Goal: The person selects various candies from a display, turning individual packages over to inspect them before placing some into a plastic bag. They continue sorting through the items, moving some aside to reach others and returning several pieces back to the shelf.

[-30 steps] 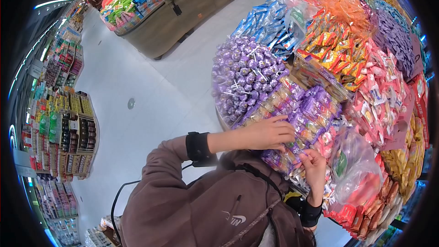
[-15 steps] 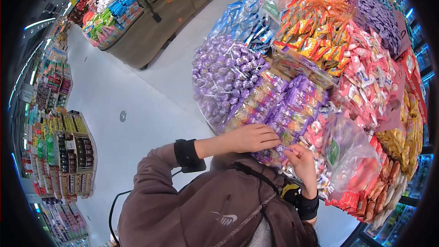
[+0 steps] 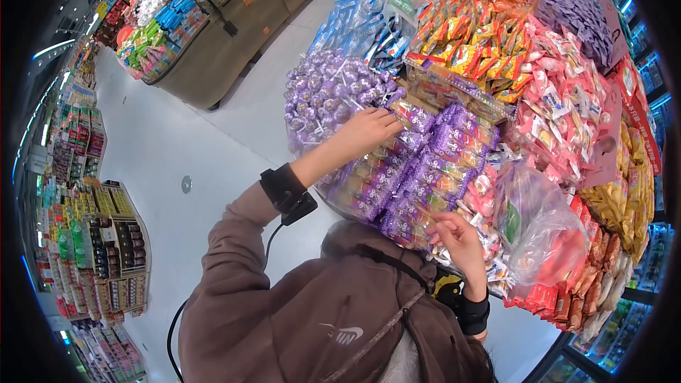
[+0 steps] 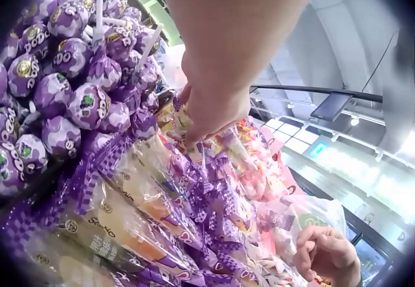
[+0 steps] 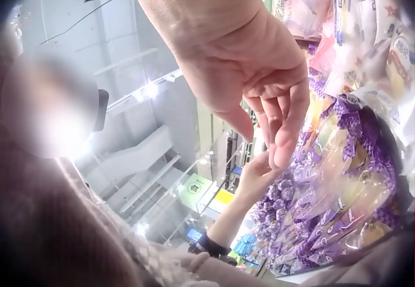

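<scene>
My left hand (image 3: 367,132) reaches over the far end of a left-hand row of purple-and-clear packets (image 3: 369,176), beside round purple-wrapped lollipops (image 3: 320,91). In the left wrist view its fingers (image 4: 196,133) come down onto the packets with the tips hidden, and I cannot tell whether they pinch one. A second packet row (image 3: 452,147) runs alongside, with its near end close to my right hand (image 3: 460,242). That hand hovers, palm turned inward and fingers loosely bent, with nothing in its grasp in the right wrist view.
A cardboard display box (image 3: 461,93) stands behind the packet rows. Heaps of yellow (image 3: 472,50) and pink packets (image 3: 560,103) rise beyond. A clear plastic bag (image 3: 543,220) lies to the right. White floor (image 3: 191,145) and stocked shelves (image 3: 117,248) stretch left.
My left hand has moved from the near packets, beside the right hand, to the far end of the left row. My right hand has come away from the packet it was fingering; its fingers have loosened.
</scene>
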Tool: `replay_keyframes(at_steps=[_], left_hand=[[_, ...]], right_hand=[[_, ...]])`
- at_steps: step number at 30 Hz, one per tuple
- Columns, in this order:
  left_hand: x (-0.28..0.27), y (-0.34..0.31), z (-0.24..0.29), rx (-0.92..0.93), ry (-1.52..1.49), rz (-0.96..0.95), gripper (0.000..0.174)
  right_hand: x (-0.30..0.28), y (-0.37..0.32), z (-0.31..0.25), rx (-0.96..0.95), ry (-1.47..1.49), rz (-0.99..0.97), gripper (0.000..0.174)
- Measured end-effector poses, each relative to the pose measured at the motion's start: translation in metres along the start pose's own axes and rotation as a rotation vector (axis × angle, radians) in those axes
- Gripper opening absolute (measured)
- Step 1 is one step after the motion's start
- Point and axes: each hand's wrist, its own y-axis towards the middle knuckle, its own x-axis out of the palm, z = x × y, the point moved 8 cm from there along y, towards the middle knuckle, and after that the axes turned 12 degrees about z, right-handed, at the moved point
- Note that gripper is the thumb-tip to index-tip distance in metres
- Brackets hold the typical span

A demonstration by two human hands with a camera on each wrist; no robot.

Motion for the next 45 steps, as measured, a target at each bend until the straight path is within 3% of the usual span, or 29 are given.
replay_keyframes(at_steps=[6,9,12,16,25,28,31,32,35,36,37,39,42,45], left_hand=[[0.031,-0.005,-0.005,0.023,0.079,-0.008,0.019],[0.046,-0.013,-0.007,-0.039,0.024,-0.138,0.021],[0.041,-0.016,0.006,-0.080,0.034,-0.057,0.031],[0.050,-0.030,0.030,-0.169,0.093,-0.143,0.054],[0.055,-0.036,0.034,-0.196,0.092,-0.189,0.057],[0.052,-0.036,0.033,-0.201,0.069,-0.175,0.057],[0.029,-0.026,0.031,-0.215,0.024,-0.079,0.054],[0.014,-0.022,0.031,-0.232,0.002,-0.017,0.051],[-0.031,-0.019,0.024,-0.289,-0.061,0.166,0.042],[-0.041,-0.023,0.021,-0.318,-0.075,0.217,0.039],[-0.049,-0.026,0.019,-0.347,-0.088,0.266,0.036],[-0.060,-0.029,0.021,-0.367,-0.094,0.339,0.028],[-0.056,-0.039,0.021,-0.405,-0.140,0.341,0.022],[-0.047,-0.047,0.019,-0.448,-0.239,0.331,0.019]], right_hand=[[-0.002,0.000,0.001,-0.005,-0.001,-0.011,0.022],[-0.001,0.001,0.001,0.005,0.004,-0.020,0.021],[0.000,0.003,0.003,0.003,0.004,-0.023,0.020],[0.002,0.004,0.001,0.015,0.007,-0.021,0.020],[0.001,0.003,0.001,0.022,0.009,-0.037,0.019],[-0.008,-0.005,-0.013,-0.061,0.008,0.045,0.018],[-0.052,-0.046,-0.061,-0.417,-0.138,0.266,0.016],[-0.074,-0.067,-0.080,-0.533,-0.035,0.407,0.012],[-0.147,-0.131,-0.114,-0.874,-0.332,0.892,0.014],[-0.174,-0.144,-0.106,-0.818,-0.410,1.014,0.015],[-0.184,-0.143,-0.104,-0.725,-0.437,1.013,0.015],[-0.192,-0.119,-0.090,-0.526,-0.532,0.903,0.016],[-0.174,-0.078,-0.079,-0.435,-0.643,0.735,0.015],[-0.193,-0.038,-0.042,-0.350,-0.968,0.683,0.015]])
